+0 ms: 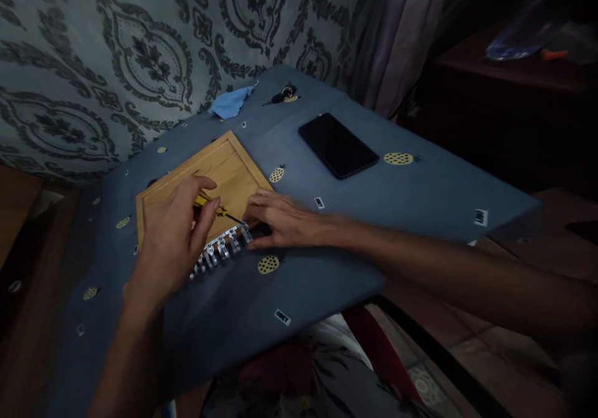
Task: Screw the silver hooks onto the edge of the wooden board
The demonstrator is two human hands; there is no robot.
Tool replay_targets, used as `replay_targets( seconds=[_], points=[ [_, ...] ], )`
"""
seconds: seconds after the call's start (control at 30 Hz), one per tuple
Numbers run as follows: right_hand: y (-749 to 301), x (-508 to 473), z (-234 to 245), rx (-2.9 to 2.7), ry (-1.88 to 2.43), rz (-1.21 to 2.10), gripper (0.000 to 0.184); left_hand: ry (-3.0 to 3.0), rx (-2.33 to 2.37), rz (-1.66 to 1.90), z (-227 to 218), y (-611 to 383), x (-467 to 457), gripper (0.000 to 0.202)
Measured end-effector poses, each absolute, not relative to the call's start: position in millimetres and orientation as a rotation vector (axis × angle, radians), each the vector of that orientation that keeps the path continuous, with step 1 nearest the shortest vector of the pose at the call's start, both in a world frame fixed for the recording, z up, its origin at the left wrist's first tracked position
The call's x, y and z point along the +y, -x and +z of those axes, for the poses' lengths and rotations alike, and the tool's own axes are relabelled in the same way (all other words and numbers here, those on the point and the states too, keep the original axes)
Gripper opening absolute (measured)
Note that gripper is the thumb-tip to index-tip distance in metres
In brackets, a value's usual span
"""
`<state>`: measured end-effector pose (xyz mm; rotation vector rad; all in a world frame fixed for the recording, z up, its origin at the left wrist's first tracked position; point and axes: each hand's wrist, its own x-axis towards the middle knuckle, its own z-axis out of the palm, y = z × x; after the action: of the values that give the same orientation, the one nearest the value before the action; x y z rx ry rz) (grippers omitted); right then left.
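My left hand [172,240] is closed round a small screwdriver [211,207] with a yellow and black handle, its thin tip pointing right and down at a row of silver metal parts [218,251]. That row lies along the near edge of a wooden tray [233,166] on a blue cloth with pineapple prints [374,200]. Just right of the row, my right hand [280,218] rests flat on the cloth, fingers pressed against the row's right end and the tray's corner. Part of the row is hidden under my left hand.
A black phone [338,144] lies face up behind the tray to the right. A light blue cloth [230,103] and a small dark object with a ring [284,95] sit at the far edge by the patterned wall. Dark furniture [514,88] stands at right.
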<state>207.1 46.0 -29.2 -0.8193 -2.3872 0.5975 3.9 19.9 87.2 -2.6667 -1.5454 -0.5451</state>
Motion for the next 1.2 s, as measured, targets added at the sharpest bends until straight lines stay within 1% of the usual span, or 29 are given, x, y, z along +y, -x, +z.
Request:
replay_targets(
  seconds=[0.13, 0.27, 0.4, 0.53, 0.6, 0.77, 1.2],
  points=[
    [-206.7, 46.9, -31.2, -2.385, 0.825, 0.601, 0.037, 2.724, -1.538, -0.532, 92.8, -2.1, 20.3, 0.027],
    [-206.9, 46.2, -30.8, -2.385, 0.819, 0.602, 0.037, 2.711, -1.536, -0.475, 94.2, -2.3, 23.0, 0.023],
    [-207.6, 45.2, -30.4, -2.375, 0.825, 0.611, 0.036, 2.625, -1.477, -0.473, 93.0, -4.2, 26.3, 0.025],
    [-207.6, 45.5, -30.5, -2.369, 0.822, 0.627, 0.036, 2.682, -1.474, -0.453, 95.0, -4.3, 25.6, 0.019],
    [-207.5, 45.9, -29.9, -2.38, 0.822, 0.631, 0.036, 2.722, -1.502, -0.448, 97.2, -3.3, 24.0, 0.02],
    [-208.0, 45.5, -27.8, -2.386, 0.827, 0.634, 0.037, 2.757, -1.547, -0.476, 100.4, -0.6, 21.3, 0.025],
    [-207.6, 47.0, -29.3, -2.392, 0.825, 0.623, 0.037, 2.835, -1.535, -0.577, 97.9, 6.4, 15.9, 0.027]
  ],
)
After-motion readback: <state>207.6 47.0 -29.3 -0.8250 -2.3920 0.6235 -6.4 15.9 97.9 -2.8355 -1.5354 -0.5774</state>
